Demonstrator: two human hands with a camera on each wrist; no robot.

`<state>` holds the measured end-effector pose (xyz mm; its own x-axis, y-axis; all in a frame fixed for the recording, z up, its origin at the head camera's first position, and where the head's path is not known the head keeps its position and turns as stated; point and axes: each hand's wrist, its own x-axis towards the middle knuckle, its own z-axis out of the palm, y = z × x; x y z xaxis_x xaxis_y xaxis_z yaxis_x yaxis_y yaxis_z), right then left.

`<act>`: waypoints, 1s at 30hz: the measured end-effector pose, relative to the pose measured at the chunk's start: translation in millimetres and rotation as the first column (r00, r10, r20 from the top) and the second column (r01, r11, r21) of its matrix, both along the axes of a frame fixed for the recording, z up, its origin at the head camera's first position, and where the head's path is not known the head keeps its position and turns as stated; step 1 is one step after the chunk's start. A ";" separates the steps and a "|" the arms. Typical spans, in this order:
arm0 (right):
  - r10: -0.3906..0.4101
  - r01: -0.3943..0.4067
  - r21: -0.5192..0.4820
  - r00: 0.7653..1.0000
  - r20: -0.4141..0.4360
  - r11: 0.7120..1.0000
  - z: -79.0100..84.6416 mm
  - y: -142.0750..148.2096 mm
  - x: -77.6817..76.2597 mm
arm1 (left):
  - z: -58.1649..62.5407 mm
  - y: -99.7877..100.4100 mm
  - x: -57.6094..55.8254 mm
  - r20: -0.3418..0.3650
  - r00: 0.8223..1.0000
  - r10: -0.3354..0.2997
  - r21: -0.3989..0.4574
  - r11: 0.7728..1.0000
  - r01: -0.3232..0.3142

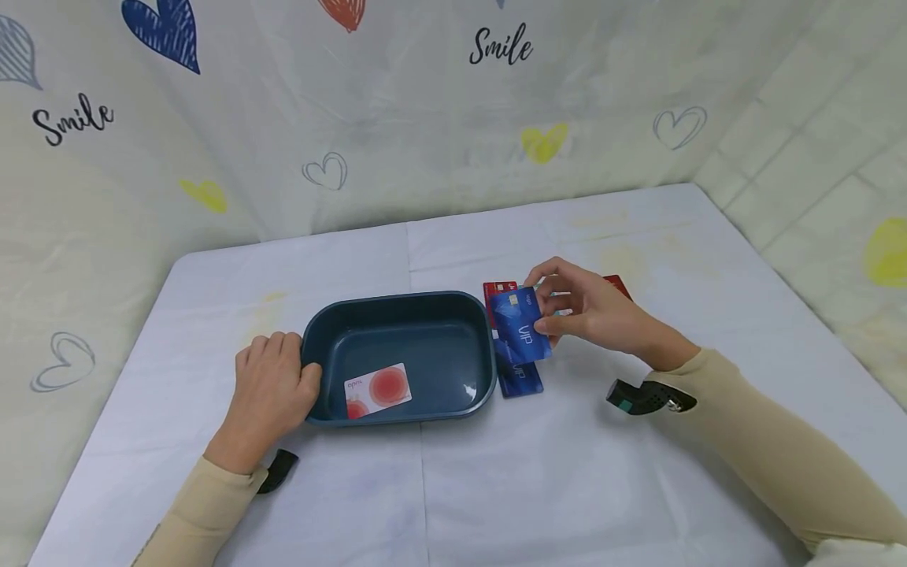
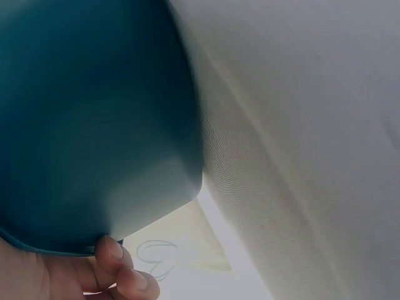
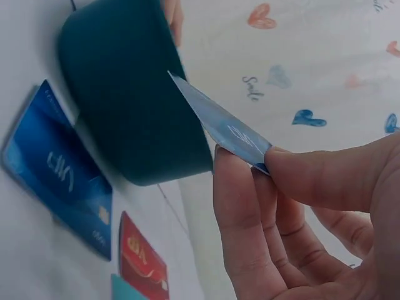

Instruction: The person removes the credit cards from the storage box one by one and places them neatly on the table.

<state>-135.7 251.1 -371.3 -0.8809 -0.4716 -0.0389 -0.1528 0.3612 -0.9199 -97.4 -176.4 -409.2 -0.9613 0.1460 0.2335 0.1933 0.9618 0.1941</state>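
Observation:
My left hand (image 1: 272, 386) grips the left end of a dark teal plastic basin (image 1: 439, 346), thumb over the rim. Inside the basin lies a white card with red circles (image 1: 378, 390). Just beyond the basin's right end, my right hand (image 1: 598, 315) pinches a blue VIP card (image 1: 517, 323) between thumb and fingers, tilted and raised off the table. Beneath it, another blue VIP card (image 3: 62, 169) lies on the table beside the basin. A red card (image 3: 144, 256) and a teal card (image 3: 128, 287) lie close by, partly hidden in the head view.
A white cloth covers the table (image 1: 496, 488). Behind my right hand a dark red corner (image 1: 618, 285) shows, mostly hidden. A pale curtain (image 1: 425, 102) printed with hearts and "Smile" hangs along the back edge.

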 end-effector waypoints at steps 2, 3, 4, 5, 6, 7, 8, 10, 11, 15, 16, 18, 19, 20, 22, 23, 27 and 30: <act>-0.012 0.012 0.003 1.000 0.013 1.000 -4.2 2.9 1.2 | -0.1 0.3 -0.2 0.003 1.000 -0.001 0.001 1.000 0.001; -0.018 0.017 0.008 1.000 0.019 1.000 -6.0 4.3 1.6 | -0.1 0.5 -0.1 0.004 1.000 -0.001 0.002 1.000 0.001; -0.021 0.020 0.010 1.000 0.020 1.000 -7.8 5.6 2.2 | 0.0 0.7 -0.1 0.003 1.000 -0.002 0.004 1.000 0.002; -0.025 0.025 0.016 0.999 0.021 1.000 -9.8 7.0 2.6 | -0.1 0.6 -0.1 0.000 1.000 -0.004 0.004 1.000 0.004; -0.028 0.028 0.019 0.999 0.023 0.999 -11.6 8.3 2.8 | -0.1 0.6 -0.3 -0.002 1.000 -0.004 0.005 1.000 0.004; -0.032 0.031 0.020 0.999 0.026 0.999 -13.3 9.6 3.1 | 0.0 0.6 -0.3 -0.003 1.000 -0.005 0.006 1.000 0.005; -0.035 0.034 0.022 0.999 0.029 0.999 -14.9 10.9 3.3 | 0.2 0.7 -0.2 -0.005 1.000 -0.004 0.006 1.000 0.004; -0.042 0.041 0.026 0.998 0.037 0.999 -17.8 13.3 3.4 | 0.1 0.4 -0.4 -0.007 1.000 -0.004 0.004 1.000 0.004; -0.045 0.044 0.026 0.998 0.044 0.999 -19.3 14.4 3.4 | 0.1 0.3 -0.5 -0.006 1.000 -0.003 0.002 1.000 0.003; -0.053 0.050 0.036 0.996 0.065 0.998 -23.6 17.5 3.1 | -0.2 0.0 -0.2 0.000 1.000 0.004 -0.002 1.000 -0.004; -0.056 0.053 0.041 0.996 0.071 0.998 -24.3 18.0 3.4 | -0.4 -0.2 -0.1 0.002 1.000 0.005 -0.001 1.000 -0.005; -0.063 0.059 0.046 0.994 0.086 0.997 -25.9 19.2 3.6 | -0.8 -0.3 0.3 0.006 1.000 0.006 0.002 1.000 -0.006; -0.064 0.059 0.049 0.994 0.093 0.997 -26.6 20.0 3.9 | -0.8 -0.3 0.4 0.008 1.000 0.006 0.003 1.000 -0.006; -0.064 0.059 0.050 0.993 0.100 0.997 -27.4 20.6 3.8 | -1.0 -0.5 0.4 0.007 1.000 0.004 0.003 1.000 -0.004; -0.058 0.053 0.052 0.992 0.112 0.997 -28.9 22.1 3.3 | -1.2 -0.8 0.5 0.004 1.000 0.001 0.003 1.000 -0.001; -0.054 0.048 0.052 0.992 0.116 0.997 -29.5 23.0 2.8 | -1.1 -0.9 0.5 0.000 1.000 -0.001 0.002 1.000 0.001; -0.052 0.042 0.076 0.990 0.130 0.996 -31.2 27.0 -0.3 | -0.8 -1.3 -0.8 -0.015 1.000 -0.007 0.004 1.000 0.007; -0.059 0.044 0.093 0.986 0.158 0.995 -32.9 29.5 -2.6 | -0.9 -1.2 -1.3 -0.014 1.000 -0.006 0.009 1.000 0.006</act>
